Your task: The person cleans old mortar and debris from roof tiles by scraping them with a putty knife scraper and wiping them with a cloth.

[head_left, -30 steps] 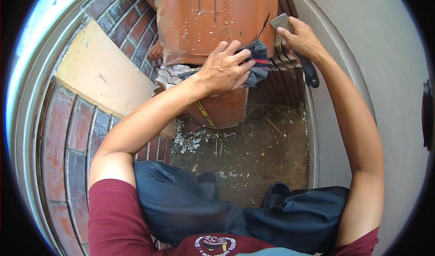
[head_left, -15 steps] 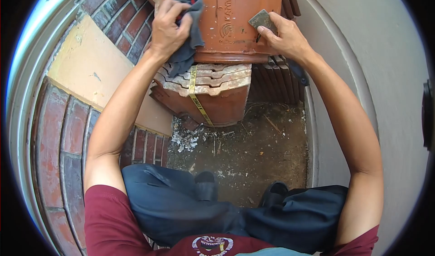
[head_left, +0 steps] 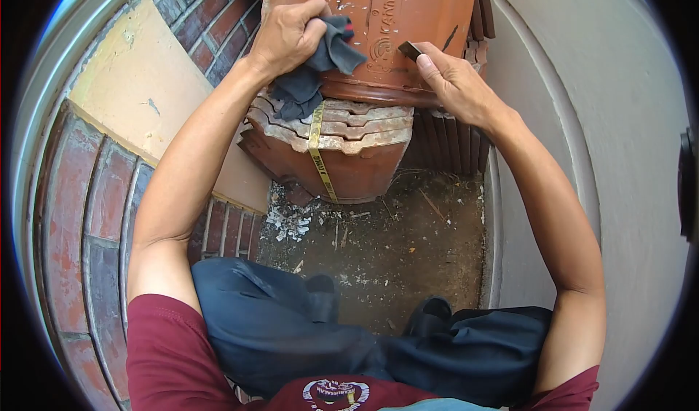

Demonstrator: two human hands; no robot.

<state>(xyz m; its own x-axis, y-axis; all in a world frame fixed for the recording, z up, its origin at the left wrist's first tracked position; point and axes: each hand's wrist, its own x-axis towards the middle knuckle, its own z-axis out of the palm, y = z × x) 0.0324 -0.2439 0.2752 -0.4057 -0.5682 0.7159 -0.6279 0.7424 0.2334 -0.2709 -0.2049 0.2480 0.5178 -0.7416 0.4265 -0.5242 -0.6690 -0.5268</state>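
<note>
My left hand is closed around a bunched dark grey cloth with a bit of red in it, at the left edge of an orange-brown roof tile. Part of the cloth hangs down over the stacked tiles below. The tile bears raised lettering and a dark streak on its right half. In my right hand is a putty knife, gripped between thumb and fingers over the tile's lower right. Its blade shows nearly edge-on; the handle is hidden by the hand.
Below lies a bundle of tiles with a yellow strap around it. More tiles stand on edge at the right. White flakes litter the floor. A brick wall and a pale wall hem in both sides.
The putty knife's blade has turned from showing its flat face to nearly edge-on, uncovering the dark streak. My left hand with the cloth has shifted right and slightly down in view.
</note>
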